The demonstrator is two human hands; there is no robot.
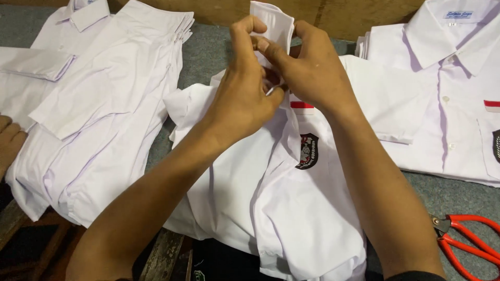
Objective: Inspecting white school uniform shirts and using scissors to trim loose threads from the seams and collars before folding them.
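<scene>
A white short-sleeved shirt (pixel 291 208) lies in front of me on a grey table, with a black badge (pixel 307 151) on its pocket and a red strip (pixel 302 105) above it. Both hands meet at its collar (pixel 273 23), which stands raised. My left hand (pixel 245 88) pinches the fabric near the top of the placket, and a small metallic thing shows at its fingertips. My right hand (pixel 307 67) grips the collar's edge from the right, fingers curled over the cloth.
A stack of folded white shirts (pixel 99 104) lies at the left. Another white shirt (pixel 448 88) lies spread at the right. Red-handled scissors (pixel 469 242) rest at the lower right. Another person's hand (pixel 9 143) shows at the left edge. A wooden board runs along the back.
</scene>
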